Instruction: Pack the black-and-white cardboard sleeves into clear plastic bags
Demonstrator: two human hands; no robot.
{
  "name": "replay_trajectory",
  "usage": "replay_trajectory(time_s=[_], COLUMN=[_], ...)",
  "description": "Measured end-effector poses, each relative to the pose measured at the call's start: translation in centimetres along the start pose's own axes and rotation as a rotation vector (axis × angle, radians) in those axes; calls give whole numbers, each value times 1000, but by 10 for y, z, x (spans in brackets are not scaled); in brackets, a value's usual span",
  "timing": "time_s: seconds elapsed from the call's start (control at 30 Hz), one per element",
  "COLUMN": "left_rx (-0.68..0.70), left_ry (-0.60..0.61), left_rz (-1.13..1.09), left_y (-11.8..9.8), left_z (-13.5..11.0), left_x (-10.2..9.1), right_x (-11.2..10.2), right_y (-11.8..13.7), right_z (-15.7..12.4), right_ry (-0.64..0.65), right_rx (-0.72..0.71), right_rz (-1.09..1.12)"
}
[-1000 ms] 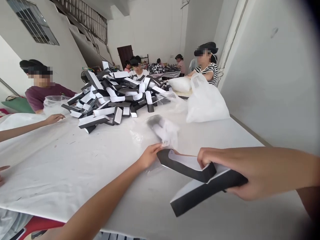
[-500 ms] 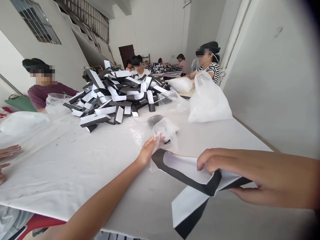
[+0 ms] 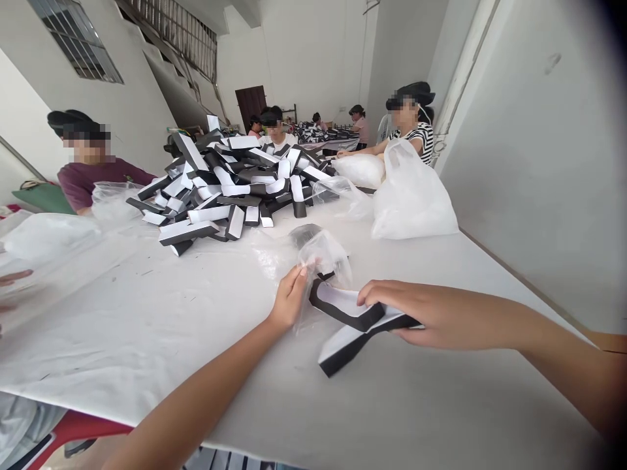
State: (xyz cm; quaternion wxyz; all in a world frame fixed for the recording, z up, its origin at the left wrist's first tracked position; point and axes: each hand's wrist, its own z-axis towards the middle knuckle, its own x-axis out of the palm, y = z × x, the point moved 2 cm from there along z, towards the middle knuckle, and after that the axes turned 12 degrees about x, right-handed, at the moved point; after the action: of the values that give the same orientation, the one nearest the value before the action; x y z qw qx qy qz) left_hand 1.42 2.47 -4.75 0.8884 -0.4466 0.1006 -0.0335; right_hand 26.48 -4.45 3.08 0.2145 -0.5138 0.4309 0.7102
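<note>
My left hand (image 3: 290, 295) is closed on the edge of a clear plastic bag (image 3: 329, 253), whose mouth faces toward me. A few black pieces show inside the bag. In my right hand (image 3: 392, 307) are folded paper strips (image 3: 343, 349), black outside and white inside, pinched between thumb and fingers. Their far end lies right at the bag's mouth. Part of the strips is hidden under my right fingers.
A large heap of black-and-white folded strips (image 3: 235, 186) fills the table's far middle. A stuffed white bag (image 3: 414, 196) stands at the right. Co-workers sit around the white-covered table (image 3: 122, 326); one person's hand (image 3: 14, 277) rests at the left edge.
My right hand has moved forward and left, bringing the folded strips up to the bag's mouth. My left hand keeps its grip on the bag. The co-worker's hands at the left have shifted.
</note>
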Motion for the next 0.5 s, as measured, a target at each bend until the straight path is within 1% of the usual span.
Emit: replay_trajectory(time_s=[0.07,0.1,0.2,0.37,0.43,0.5], left_rx=[44,58,86,87,82,74], left_ry=[25,31,46,60,46,15], left_rz=[49,65,100,87,97,120], left_y=[-6,-7,-6,-3,-3,-3], left_z=[-2,-2,-3,-2,-2,-1], left_x=[2,2,2,-1,-2,-4], right_x=[5,9,23,48,51,47], right_y=[4,4,-5,-32,-40,-47], right_z=[7,12,32,66,72,70], right_ry=[136,170,183,283,312,336], right_rx=[-6,6,29,-54,-84,-84], right_rz=[60,92,156,292,367,432])
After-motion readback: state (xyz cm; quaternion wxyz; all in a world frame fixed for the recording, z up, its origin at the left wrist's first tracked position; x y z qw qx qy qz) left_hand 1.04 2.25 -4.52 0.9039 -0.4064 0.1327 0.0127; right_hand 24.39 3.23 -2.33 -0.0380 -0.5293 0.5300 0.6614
